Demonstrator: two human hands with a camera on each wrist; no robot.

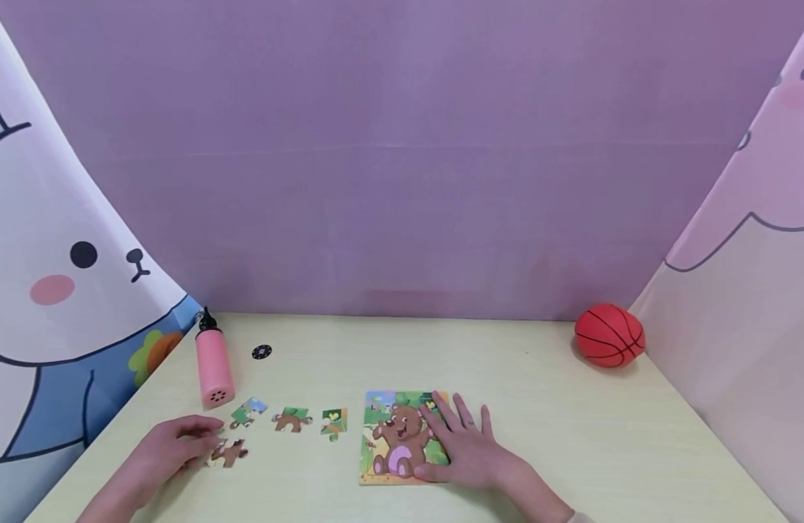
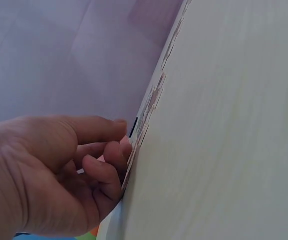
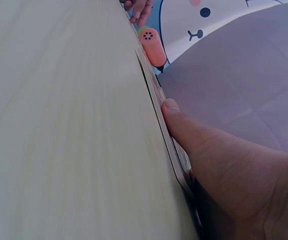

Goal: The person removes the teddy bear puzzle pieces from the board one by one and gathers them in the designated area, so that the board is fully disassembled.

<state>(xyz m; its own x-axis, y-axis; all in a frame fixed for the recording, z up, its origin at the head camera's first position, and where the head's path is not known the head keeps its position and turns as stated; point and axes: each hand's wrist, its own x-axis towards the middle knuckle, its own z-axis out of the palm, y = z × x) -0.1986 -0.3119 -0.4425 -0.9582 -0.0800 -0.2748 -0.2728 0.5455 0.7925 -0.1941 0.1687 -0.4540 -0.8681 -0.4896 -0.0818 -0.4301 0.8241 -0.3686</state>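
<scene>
My left hand (image 1: pixel 169 452) is at the left of the table with fingers curled. Its fingertips are at the left end of a brown puzzle piece (image 1: pixel 230 452), whose thin edge shows beside the fingers (image 2: pixel 106 172) in the left wrist view. Three more puzzle pieces lie nearby: a green and blue one (image 1: pixel 248 412), a green and brown one (image 1: pixel 293 419) and a green and orange one (image 1: pixel 334 421). Spread over the right side of a bear picture puzzle (image 1: pixel 402 439), my right hand (image 1: pixel 470 454) rests with straight fingers. Its thumb (image 3: pixel 176 120) lies along the puzzle's near edge.
A pink bottle (image 1: pixel 214 367) with a black top lies beyond the pieces, and a small black disc (image 1: pixel 261 351) is to its right. At the back right corner is a red basketball-patterned ball (image 1: pixel 609 335). Purple cloth (image 1: pixel 402 160) hangs behind the table (image 1: pixel 558 421).
</scene>
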